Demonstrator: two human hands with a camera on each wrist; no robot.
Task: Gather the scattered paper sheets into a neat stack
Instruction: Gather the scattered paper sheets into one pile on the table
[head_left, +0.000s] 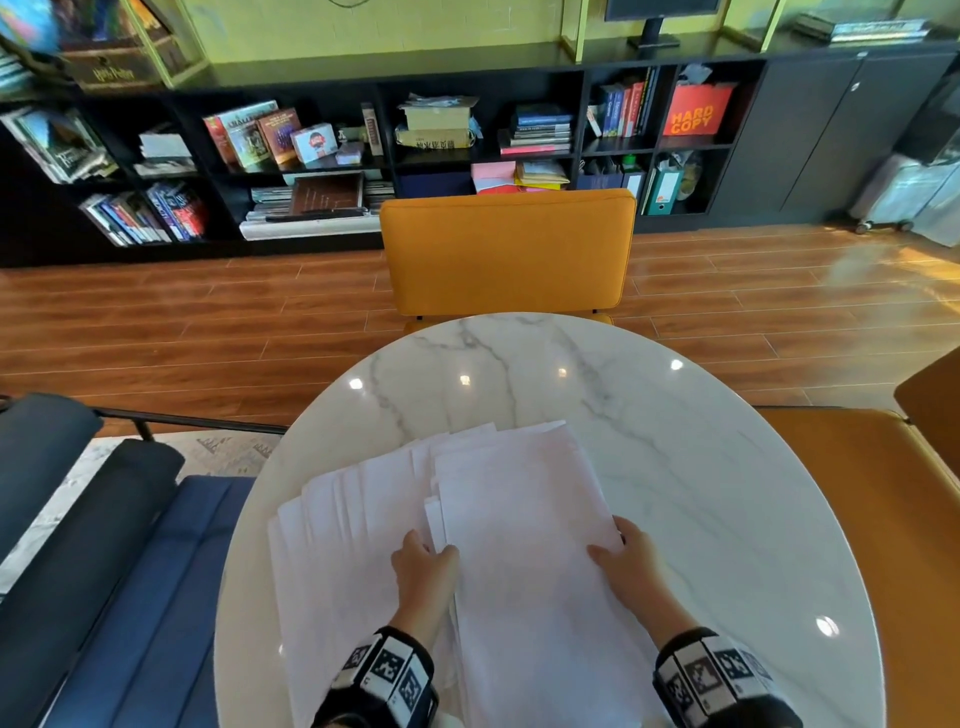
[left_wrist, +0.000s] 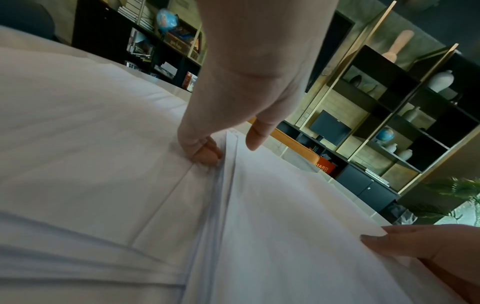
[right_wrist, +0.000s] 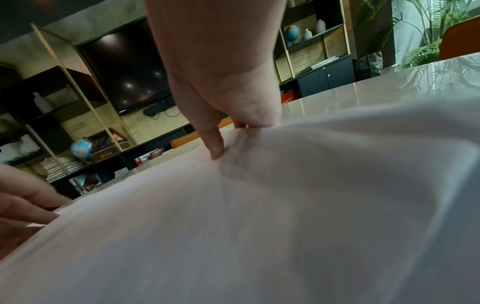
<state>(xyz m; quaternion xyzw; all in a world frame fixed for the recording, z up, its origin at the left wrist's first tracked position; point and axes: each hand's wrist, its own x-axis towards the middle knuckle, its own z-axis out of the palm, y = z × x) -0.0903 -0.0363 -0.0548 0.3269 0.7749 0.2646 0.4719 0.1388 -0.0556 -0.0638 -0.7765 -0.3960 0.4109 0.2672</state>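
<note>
On the counter (head_left: 675, 441), our left hand (head_left: 423, 569) and right hand (head_left: 631, 564) each held a pinching grip on the gathered paper sheets (head_left: 519, 519).

Wood floor (head_left: 208, 322), black bookshelves (head_left: 311, 156), orange chair (head_left: 506, 249)

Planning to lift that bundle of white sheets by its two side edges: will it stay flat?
Probably not: the bundle of sheets already bows where the right hand pinches it. Sheets look fanned at the left hand, so some may slip loose on the glossy marble table.

Paper sheets (head_left: 519, 519) on table (head_left: 701, 467)
</note>
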